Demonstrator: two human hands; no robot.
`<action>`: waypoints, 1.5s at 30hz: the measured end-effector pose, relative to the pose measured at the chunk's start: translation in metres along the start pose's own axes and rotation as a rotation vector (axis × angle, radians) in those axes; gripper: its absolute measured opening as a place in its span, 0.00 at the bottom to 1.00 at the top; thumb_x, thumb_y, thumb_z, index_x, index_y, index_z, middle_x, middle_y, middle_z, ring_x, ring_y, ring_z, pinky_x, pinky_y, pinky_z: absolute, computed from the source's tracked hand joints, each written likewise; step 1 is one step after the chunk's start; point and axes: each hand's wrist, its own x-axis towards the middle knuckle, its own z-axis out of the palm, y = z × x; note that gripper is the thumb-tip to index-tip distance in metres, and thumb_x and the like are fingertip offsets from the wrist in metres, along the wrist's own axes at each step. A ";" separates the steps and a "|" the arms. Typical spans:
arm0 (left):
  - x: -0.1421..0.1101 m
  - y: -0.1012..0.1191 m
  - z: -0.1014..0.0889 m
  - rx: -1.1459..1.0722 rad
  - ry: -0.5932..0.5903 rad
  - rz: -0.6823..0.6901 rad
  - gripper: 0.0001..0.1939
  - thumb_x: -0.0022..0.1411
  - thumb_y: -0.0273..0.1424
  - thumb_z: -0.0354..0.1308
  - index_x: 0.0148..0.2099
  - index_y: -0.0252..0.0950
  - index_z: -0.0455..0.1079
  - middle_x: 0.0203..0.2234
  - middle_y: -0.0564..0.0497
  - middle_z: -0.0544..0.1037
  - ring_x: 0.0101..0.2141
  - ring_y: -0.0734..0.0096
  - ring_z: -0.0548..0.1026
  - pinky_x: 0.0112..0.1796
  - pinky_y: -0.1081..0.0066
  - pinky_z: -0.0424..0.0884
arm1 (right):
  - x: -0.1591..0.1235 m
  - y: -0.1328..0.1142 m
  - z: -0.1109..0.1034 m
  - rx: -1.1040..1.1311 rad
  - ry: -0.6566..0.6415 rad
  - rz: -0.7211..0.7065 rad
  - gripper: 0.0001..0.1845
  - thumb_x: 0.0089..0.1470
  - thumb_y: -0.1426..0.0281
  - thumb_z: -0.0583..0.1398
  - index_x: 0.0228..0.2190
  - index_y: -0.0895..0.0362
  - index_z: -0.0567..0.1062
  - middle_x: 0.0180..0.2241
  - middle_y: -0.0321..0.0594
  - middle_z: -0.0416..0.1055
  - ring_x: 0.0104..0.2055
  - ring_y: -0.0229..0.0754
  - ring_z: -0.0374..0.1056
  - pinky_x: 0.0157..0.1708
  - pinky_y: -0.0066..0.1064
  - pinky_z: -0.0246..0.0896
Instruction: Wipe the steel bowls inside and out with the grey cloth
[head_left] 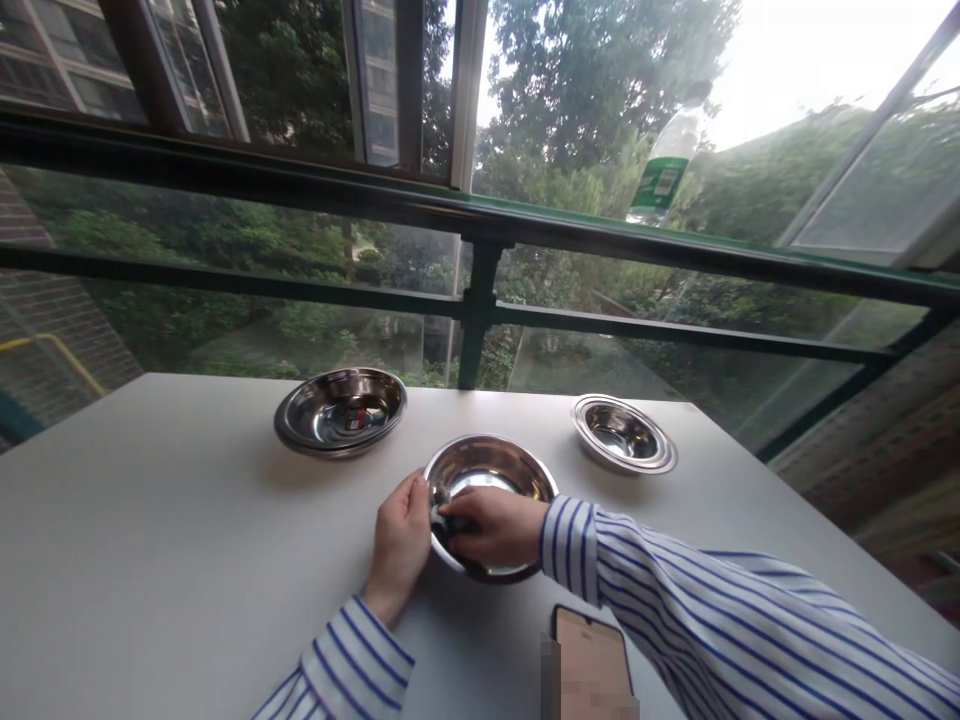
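Note:
A shiny stainless steel bowl (517,462) stands near the middle of the white table. My left hand (401,535) is closed on the bowl's left rim, thumb on top and the other fingers mostly hidden by the bowl. Inside the bowl, my right hand (495,525) has its fingers bent and pressed together against the left inner wall. A small greyish patch shows at those fingertips; whether it is a held thing or a reflection I cannot make out.
Metal bowls (300,425), apparently stacked, stand at the back left, a label inside. Other metal bowls (660,455) sit at the back right. A phone (592,655) lies near me on the table (172,560). Beyond runs a dark green railing (300,205) with a plastic bottle (664,180) on it.

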 end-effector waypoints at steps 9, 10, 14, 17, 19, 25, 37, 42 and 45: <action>0.000 -0.001 0.001 -0.052 -0.006 -0.032 0.18 0.58 0.38 0.50 0.43 0.32 0.73 0.38 0.44 0.79 0.42 0.60 0.74 0.43 0.66 0.67 | 0.004 -0.004 0.015 -0.124 0.253 0.126 0.20 0.55 0.75 0.53 0.51 0.62 0.64 0.53 0.52 0.59 0.53 0.48 0.58 0.45 0.34 0.62; 0.000 0.000 0.001 -0.054 -0.013 -0.032 0.19 0.58 0.39 0.50 0.43 0.32 0.73 0.38 0.44 0.79 0.41 0.60 0.74 0.43 0.67 0.67 | 0.005 0.000 0.013 -0.160 0.259 0.140 0.20 0.55 0.76 0.52 0.51 0.63 0.64 0.52 0.53 0.59 0.53 0.49 0.57 0.45 0.36 0.63; -0.002 0.001 0.000 -0.054 -0.021 -0.023 0.18 0.59 0.39 0.50 0.42 0.33 0.74 0.34 0.46 0.80 0.36 0.61 0.75 0.39 0.67 0.68 | 0.002 0.026 0.000 -0.273 0.290 0.248 0.21 0.56 0.80 0.49 0.51 0.68 0.63 0.48 0.60 0.60 0.50 0.53 0.57 0.45 0.43 0.63; -0.002 0.001 0.002 -0.061 -0.023 -0.022 0.17 0.58 0.38 0.50 0.41 0.33 0.75 0.33 0.47 0.80 0.35 0.62 0.75 0.39 0.67 0.68 | -0.001 0.037 -0.008 -0.290 0.329 0.339 0.23 0.55 0.83 0.46 0.53 0.70 0.60 0.46 0.62 0.60 0.49 0.54 0.57 0.45 0.45 0.62; -0.002 0.001 0.003 -0.072 -0.028 -0.027 0.18 0.58 0.38 0.51 0.42 0.33 0.75 0.35 0.46 0.80 0.36 0.62 0.75 0.40 0.67 0.68 | 0.002 0.035 -0.009 -0.260 0.344 0.357 0.24 0.54 0.83 0.47 0.53 0.70 0.59 0.46 0.61 0.61 0.49 0.53 0.57 0.45 0.45 0.61; -0.002 0.001 0.003 -0.114 -0.022 -0.069 0.20 0.58 0.39 0.50 0.43 0.31 0.73 0.36 0.44 0.80 0.38 0.60 0.76 0.42 0.63 0.68 | 0.020 0.001 0.001 -0.062 0.331 0.226 0.20 0.55 0.77 0.52 0.50 0.64 0.63 0.47 0.53 0.62 0.49 0.47 0.59 0.47 0.38 0.59; -0.006 0.008 0.002 -0.035 0.050 -0.037 0.17 0.58 0.40 0.50 0.36 0.33 0.74 0.23 0.51 0.76 0.29 0.64 0.73 0.30 0.71 0.67 | -0.043 -0.004 -0.021 -0.124 -0.118 -0.052 0.05 0.47 0.76 0.58 0.27 0.57 0.75 0.31 0.39 0.73 0.33 0.38 0.66 0.31 0.26 0.58; -0.003 0.005 0.002 -0.022 -0.017 -0.031 0.16 0.58 0.39 0.50 0.37 0.33 0.74 0.25 0.51 0.77 0.28 0.66 0.72 0.31 0.71 0.66 | -0.057 0.033 -0.042 -0.378 -0.101 0.043 0.06 0.49 0.78 0.57 0.25 0.61 0.75 0.32 0.50 0.72 0.39 0.50 0.64 0.34 0.38 0.58; -0.001 0.003 0.001 -0.026 -0.058 -0.034 0.16 0.58 0.39 0.51 0.38 0.33 0.74 0.24 0.51 0.77 0.28 0.66 0.72 0.32 0.71 0.66 | -0.035 0.045 -0.044 -0.465 -0.050 -0.008 0.11 0.56 0.77 0.52 0.32 0.63 0.75 0.40 0.54 0.70 0.45 0.51 0.61 0.38 0.40 0.59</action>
